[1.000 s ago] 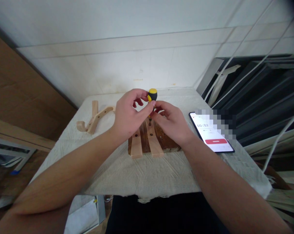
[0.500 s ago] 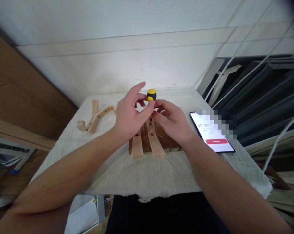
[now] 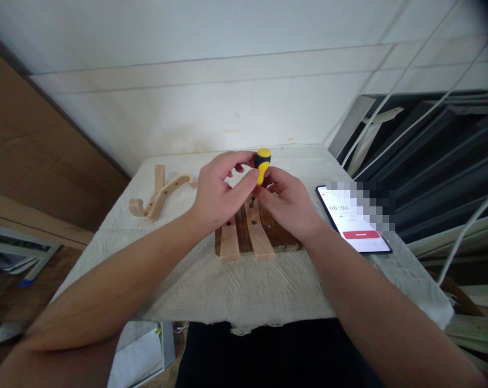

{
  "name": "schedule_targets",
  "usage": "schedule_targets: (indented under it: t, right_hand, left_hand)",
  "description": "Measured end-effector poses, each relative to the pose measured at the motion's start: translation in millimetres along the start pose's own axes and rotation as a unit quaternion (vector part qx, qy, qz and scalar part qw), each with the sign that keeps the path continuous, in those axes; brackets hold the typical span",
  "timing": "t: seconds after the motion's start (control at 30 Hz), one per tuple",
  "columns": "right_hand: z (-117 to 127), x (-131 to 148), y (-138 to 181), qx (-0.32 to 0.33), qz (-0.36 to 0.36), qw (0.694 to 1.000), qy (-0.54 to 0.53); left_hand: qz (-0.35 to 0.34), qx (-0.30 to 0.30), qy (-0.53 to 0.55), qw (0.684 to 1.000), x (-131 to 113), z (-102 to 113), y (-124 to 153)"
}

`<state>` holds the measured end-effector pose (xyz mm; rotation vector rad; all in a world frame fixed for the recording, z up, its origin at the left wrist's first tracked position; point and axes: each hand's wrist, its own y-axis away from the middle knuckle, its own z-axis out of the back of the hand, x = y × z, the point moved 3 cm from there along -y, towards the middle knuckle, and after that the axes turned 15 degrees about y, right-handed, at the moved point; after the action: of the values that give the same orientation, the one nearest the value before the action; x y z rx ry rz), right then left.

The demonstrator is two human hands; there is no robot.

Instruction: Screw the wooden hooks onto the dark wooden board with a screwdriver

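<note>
A screwdriver (image 3: 262, 157) with a yellow and black handle stands nearly upright between my hands, leaning a little to the right. My left hand (image 3: 223, 188) pinches its handle between thumb and fingers. Lower down, my right hand (image 3: 286, 202) is closed around the shank area, which its fingers partly hide. Below the screwdriver is a pale wooden piece (image 3: 262, 241) with dark screw holes, lying on a brown wooden block (image 3: 282, 234). Beside it lies a second pale wooden piece (image 3: 229, 245), partly behind my left hand.
Curved wooden hooks (image 3: 163, 191) with holes lie at the table's left. On the right, a phone (image 3: 353, 221) shows a timer. A whitish cloth (image 3: 288, 291) covers the table, which stands against a white wall. Dark panels (image 3: 438, 145) and white cords are at the far right.
The screwdriver's handle has tilted to the right. The raised forefinger of my left hand has come down onto the handle. My right hand has barely moved.
</note>
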<state>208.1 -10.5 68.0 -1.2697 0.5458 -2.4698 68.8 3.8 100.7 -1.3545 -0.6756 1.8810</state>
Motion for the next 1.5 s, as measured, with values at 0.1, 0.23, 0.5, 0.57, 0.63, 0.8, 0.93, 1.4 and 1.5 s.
schedule_targets:
  t: [0.1, 0.23, 0.5, 0.57, 0.63, 0.8, 0.93, 1.4, 1.5]
  right_hand:
    - [0.9, -1.9, -1.3, -0.013, -0.006, 1.000, 0.023]
    - [2.2, -1.4, -2.9, -0.046, 0.029, 0.998, 0.035]
    - [1.5, 0.6, -1.6, -0.028, 0.016, 0.999, -0.004]
    - [1.2, 1.1, -2.1, -0.024, 0.007, 1.000, 0.003]
    - [0.8, 1.4, -2.6, -0.024, -0.003, 1.000, 0.012]
    - [0.8, 2.6, -1.4, -0.031, -0.003, 0.999, -0.015]
    - [0.7, 3.6, -1.7, -0.012, -0.002, 1.000, -0.025]
    - [2.9, 0.9, -1.2, -0.024, -0.019, 0.999, 0.009]
    - [1.9, 1.0, -0.2, 0.000, -0.004, 1.000, 0.000]
  left_hand:
    - [0.008, -0.007, -0.002, 1.000, 1.7, -0.6, -0.3]
    - [0.028, -0.004, -0.010, 1.000, 2.6, -1.5, -1.5]
    - [0.031, 0.014, -0.003, 0.999, 5.8, -1.1, 0.0]
    - [0.032, -0.011, -0.003, 0.999, 7.7, -0.4, 0.6]
    - [0.034, -0.038, -0.006, 0.999, 9.0, 0.5, 1.3]
    - [0.032, -0.014, 0.016, 0.999, 8.1, -1.4, 4.3]
    - [0.038, -0.028, 0.011, 0.999, 6.5, -2.6, 6.0]
    - [0.013, -0.045, -0.030, 0.998, -1.6, -0.8, 5.3]
    - [0.008, -0.038, -0.041, 0.998, -4.5, -0.4, 5.1]
